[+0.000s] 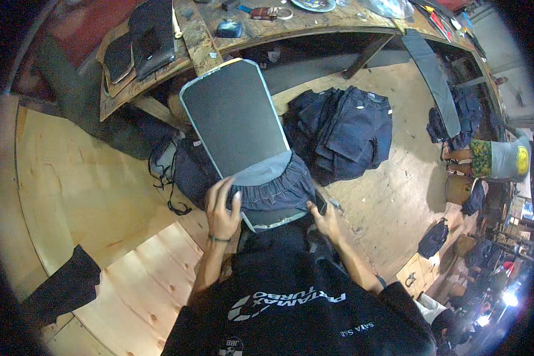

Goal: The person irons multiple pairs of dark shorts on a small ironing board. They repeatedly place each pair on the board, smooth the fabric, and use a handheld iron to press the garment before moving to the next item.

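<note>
Working a ruffled dark-blue garment (273,193) around a board's (231,118) near end.
Left hand (221,216): fingers spread at garment's left edge. Right hand (324,221): thumb at its right edge, can't tell if pinching. Black shirt (338,335), white lettering. Board: smooth dark face, pale rim, clipped corners; far end at wooden table's (338,22) near edge.

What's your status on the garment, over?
Left hand at garment's left edge, right hand at its right. Garment gathered across board's near end. Trouser pile right of board, not on it.
</note>
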Demonstrator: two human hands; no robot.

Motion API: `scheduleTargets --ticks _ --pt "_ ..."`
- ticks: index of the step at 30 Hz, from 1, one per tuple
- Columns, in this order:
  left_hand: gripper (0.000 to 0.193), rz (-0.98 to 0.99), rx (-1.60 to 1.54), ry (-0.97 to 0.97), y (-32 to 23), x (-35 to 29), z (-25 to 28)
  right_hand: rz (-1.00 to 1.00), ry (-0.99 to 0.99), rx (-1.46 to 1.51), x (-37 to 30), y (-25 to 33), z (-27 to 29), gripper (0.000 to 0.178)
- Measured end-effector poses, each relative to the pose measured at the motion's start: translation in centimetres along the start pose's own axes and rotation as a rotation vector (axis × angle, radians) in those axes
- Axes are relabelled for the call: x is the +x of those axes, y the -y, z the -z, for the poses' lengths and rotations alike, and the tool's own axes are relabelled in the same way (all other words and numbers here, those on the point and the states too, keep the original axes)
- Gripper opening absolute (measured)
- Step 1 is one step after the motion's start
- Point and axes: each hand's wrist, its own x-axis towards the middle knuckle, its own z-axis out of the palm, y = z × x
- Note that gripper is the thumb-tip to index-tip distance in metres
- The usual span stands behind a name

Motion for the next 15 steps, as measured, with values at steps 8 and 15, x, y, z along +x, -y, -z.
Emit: scheduleTargets --ticks 8,15 --pt "0.020 -0.311 0.141 0.458 -0.3 10.6 -9.1 -0.004 0.011 0.095 0.5 -2.0 -1.3 0.068" --pt "0.019 -0.109 -0.165 0.435 -2.3 18.2 -9.4 0.160 -0.135 -0.032 1.7 -2.0 -1.2 0.078"
